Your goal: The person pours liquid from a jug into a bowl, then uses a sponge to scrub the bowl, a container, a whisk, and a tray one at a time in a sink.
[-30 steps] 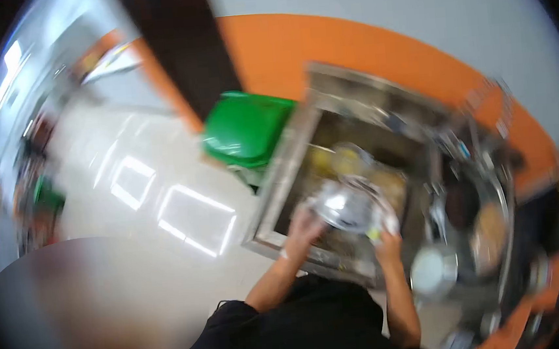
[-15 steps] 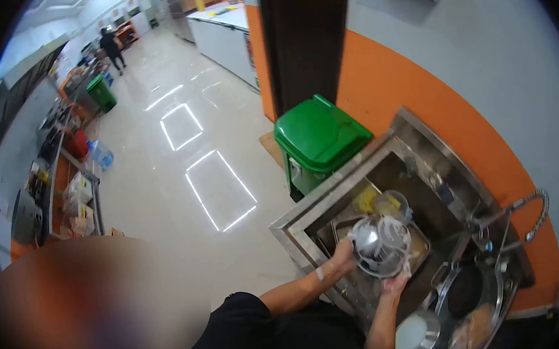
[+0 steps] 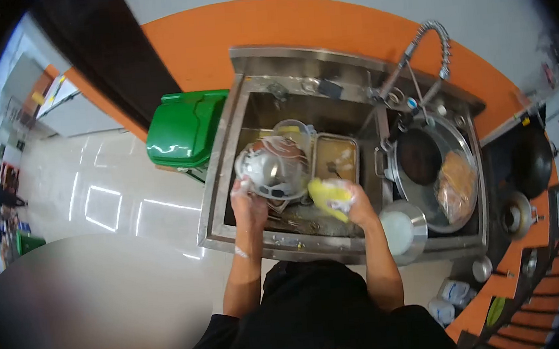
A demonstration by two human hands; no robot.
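Note:
A soapy metal bowl (image 3: 271, 170) is tilted over the left part of the steel sink (image 3: 215, 212). My left hand (image 3: 248, 205) is closed on its near left rim. To the right of the bowl, apart from it, my right hand (image 3: 359, 206) grips a yellow sponge (image 3: 327, 198) with foam on it, slightly blurred. Behind the sponge lies a rectangular metal tray (image 3: 338, 153) with brownish liquid and some suds. A clear plastic container (image 3: 294, 131) with something yellow in it shows behind the bowl, partly hidden.
Right of my right hand stands a metal bowl of whitish liquid (image 3: 399, 232). A large pot (image 3: 472, 215) holds a dark pan (image 3: 418, 157) and a plastic-wrapped item (image 3: 456, 185). A spring faucet (image 3: 446, 50) arches above. A green bin (image 3: 187, 130) adjoins the sink's left side.
The view has swung right, centring the sink. My right hand has left the bowl's rim and now holds the yellow sponge to its right. My left hand keeps hold of the bowl.

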